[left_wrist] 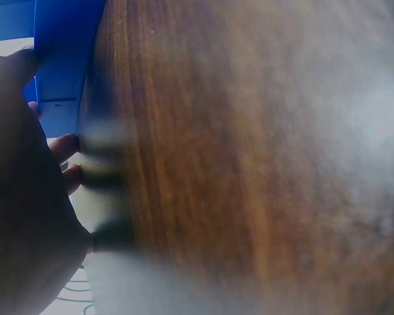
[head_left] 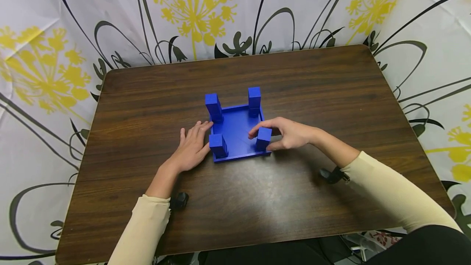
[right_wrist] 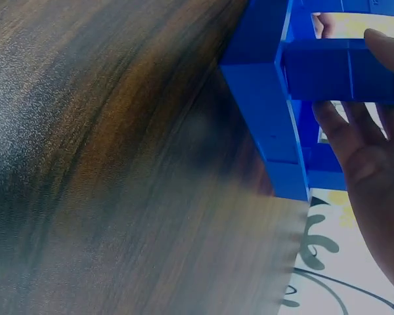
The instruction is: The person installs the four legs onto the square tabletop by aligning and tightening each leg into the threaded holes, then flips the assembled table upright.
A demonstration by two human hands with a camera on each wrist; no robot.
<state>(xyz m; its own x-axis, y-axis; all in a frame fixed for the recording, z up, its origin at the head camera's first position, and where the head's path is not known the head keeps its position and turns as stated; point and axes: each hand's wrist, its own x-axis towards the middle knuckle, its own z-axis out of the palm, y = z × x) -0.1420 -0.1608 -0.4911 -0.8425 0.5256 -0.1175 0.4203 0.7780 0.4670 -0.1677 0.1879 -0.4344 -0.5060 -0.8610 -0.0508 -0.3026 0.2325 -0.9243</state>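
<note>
A shallow blue square tray (head_left: 237, 132) sits mid-table with an upright block-like post at each corner. My right hand (head_left: 290, 134) grips the near right post (head_left: 263, 139), thumb on the near side and fingers curled round behind. In the right wrist view, fingers and thumb lie on opposite sides of that post (right_wrist: 318, 71). My left hand (head_left: 189, 150) rests flat at the tray's left side, fingers straight and spread, by the near left post (head_left: 218, 147). The far left post (head_left: 214, 107) and far right post (head_left: 254, 99) stand untouched.
The dark wooden table (head_left: 147, 105) extends on all sides of the tray. A white cloth (head_left: 125, 7) with yellow and grey plant prints hangs behind it and at both sides. Cables (head_left: 353, 252) show below the near right edge.
</note>
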